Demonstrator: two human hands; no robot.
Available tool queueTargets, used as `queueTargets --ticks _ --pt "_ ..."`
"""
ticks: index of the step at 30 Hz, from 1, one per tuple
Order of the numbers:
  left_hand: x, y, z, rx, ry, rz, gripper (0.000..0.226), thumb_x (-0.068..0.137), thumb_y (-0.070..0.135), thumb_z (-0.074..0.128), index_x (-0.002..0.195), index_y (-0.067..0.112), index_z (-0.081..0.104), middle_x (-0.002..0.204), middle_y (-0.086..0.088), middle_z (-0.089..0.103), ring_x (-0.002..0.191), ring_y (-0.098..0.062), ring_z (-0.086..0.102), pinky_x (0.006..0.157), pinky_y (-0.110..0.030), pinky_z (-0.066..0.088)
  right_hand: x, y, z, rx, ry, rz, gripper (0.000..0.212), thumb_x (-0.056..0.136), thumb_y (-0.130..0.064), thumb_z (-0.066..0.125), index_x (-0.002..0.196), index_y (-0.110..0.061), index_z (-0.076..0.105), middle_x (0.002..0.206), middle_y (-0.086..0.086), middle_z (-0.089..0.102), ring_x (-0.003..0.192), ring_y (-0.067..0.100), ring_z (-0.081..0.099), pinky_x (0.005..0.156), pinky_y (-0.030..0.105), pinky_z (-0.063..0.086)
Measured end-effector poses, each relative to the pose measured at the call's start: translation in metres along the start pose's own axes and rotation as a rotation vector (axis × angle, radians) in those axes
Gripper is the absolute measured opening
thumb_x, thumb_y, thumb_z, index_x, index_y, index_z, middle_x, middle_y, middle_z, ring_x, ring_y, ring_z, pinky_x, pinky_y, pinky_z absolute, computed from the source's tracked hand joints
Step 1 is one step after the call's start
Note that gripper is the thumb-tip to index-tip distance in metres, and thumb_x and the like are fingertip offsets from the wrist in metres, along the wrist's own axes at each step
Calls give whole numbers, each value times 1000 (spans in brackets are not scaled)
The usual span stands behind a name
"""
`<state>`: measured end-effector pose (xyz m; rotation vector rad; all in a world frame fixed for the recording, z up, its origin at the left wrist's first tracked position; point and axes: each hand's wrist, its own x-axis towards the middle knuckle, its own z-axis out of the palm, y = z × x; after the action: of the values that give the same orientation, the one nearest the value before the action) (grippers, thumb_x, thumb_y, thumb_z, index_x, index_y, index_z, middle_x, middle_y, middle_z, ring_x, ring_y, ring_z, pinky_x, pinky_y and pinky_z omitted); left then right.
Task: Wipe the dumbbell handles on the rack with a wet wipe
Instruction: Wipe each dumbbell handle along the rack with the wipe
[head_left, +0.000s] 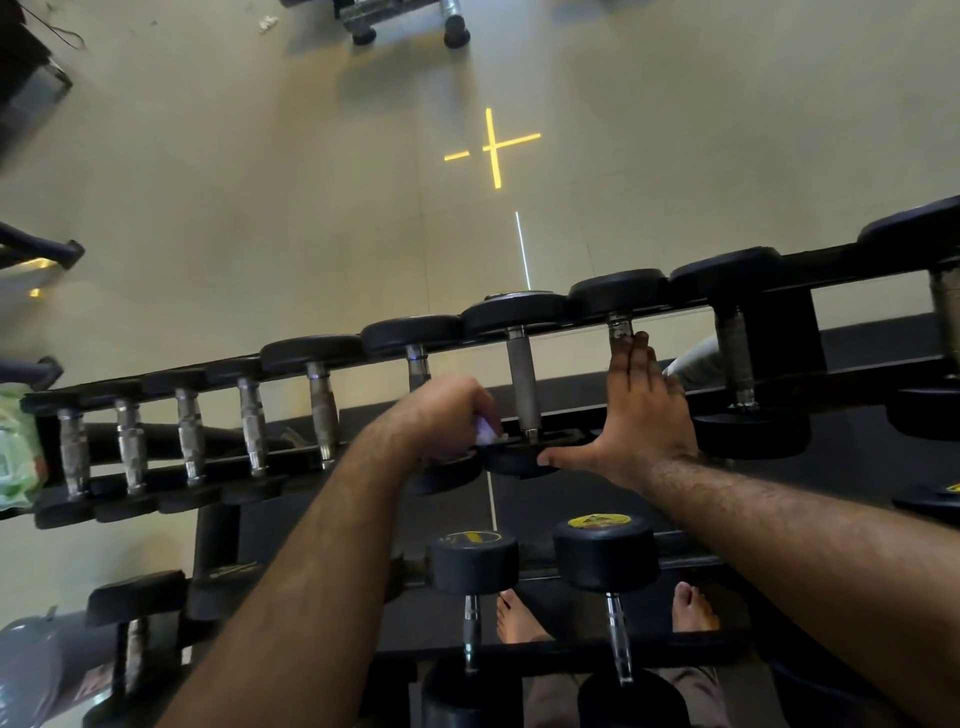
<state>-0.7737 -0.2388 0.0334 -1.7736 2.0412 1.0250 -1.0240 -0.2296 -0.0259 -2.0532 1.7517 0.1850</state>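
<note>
A: Status on the black steel dumbbell rack (670, 306)?

B: From my feed: left hand (447, 415) is curled round a crumpled white wet wipe (485, 434), down at the near end of a handle on the top tier, about 7 o'clock from the bare grey knurled handle (522, 382) at frame centre. The handle under that fist is mostly hidden; only its far end shows.

A: Right?

B: Right hand (636, 410) is flat, fingers straight and together, lying along the next handle at 3 o'clock of the grey one. Thumb splayed out to 9 o'clock, touching the near black rubber dumbbell head (517, 462). Holds nothing. Looks like bracing, my read only.

A: Progress?

B: Can't verify any handle as clean; no wet sheen I can trust. Wipe sits mid-row. Five chrome knurled handles (189, 434) run off to 9 o'clock, more to 3 o'clock, plus the lower tier dumbbells (605, 597) at 6 o'clock. I'd call it midway at best, lower tier probably untouched.

A: Supplies?

B: Green wet-wipe pack (15, 452) at far 9 o'clock, resting at the rack's end.

A: Risks?

B: Wipe is bunched small; I'd expect poor wrap on the knurling.
</note>
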Motion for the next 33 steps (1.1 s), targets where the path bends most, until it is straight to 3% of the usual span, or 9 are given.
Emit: queueTargets --ticks 5,9,11,13,15,18,24,30,33 --pt "-5 26 33 -40 89 -63 23 90 18 78 112 26 75 104 8 73 95 -12 68 86 -33 60 -2 -1 -1 13 -11 13 182 29 -121 19 164 -9 -28 178 17 -19 166 34 -7 133 58 14" --pt "-32 11 18 -446 198 -40 23 95 10 69 97 32 74 97 13 70 93 -3 67 83 -25 57 -1 3 2 -20 -16 -14 173 44 -119 32 165 -12 -29 175 12 -29 164 31 -20 132 61 -5" --pt "-48 -1 11 -605 378 -70 22 95 9 70 100 30 76 99 12 73 95 -3 69 82 -22 57 -7 2 8 -48 92 -147 156 61 -111 40 170 -12 -13 178 12 -18 166 29 -14 130 61 -13" --pt "-59 -12 12 -734 607 -149 25 90 5 71 102 25 79 96 7 76 92 -7 72 78 -25 61 -18 -17 9 -42 200 -421 127 77 -93 54 169 -11 25 176 13 25 163 33 24 132 60 12" --pt "-62 -20 14 -1003 742 -284 30 83 0 68 97 24 78 93 -1 78 90 -20 76 74 -37 65 -25 -54 9 -159 109 -690 87 86 -75 63 148 -14 57 147 11 63 136 34 59 116 51 45" --pt "-73 -28 18 -1502 784 -394 28 78 -5 75 104 6 77 95 -16 79 92 -32 78 75 -41 65 -25 -124 10 -393 -124 -622 52 91 -54 71 126 -15 65 123 9 70 119 31 59 96 48 53" --pt "-79 -45 40 -1984 788 -544 29 86 -10 56 114 -8 64 115 -30 69 99 -36 74 74 -33 65 -17 -154 23 -629 -176 -369 26 101 -17 64 126 -13 72 127 14 72 127 38 53 99 57 51" --pt "-77 -40 52 -1984 786 -451 37 75 -6 83 111 -3 74 104 -15 79 89 -23 79 73 -27 61 -15 -115 33 -427 60 -547 15 94 -33 70 107 -25 75 107 0 78 122 26 58 100 51 39" --pt "-72 -38 56 -1907 785 -467 35 74 -9 83 104 4 73 99 -13 80 80 -20 75 69 -30 60 -7 -70 44 -127 167 -688 42 81 -49 85 116 -25 79 105 -4 80 106 26 66 90 46 45"
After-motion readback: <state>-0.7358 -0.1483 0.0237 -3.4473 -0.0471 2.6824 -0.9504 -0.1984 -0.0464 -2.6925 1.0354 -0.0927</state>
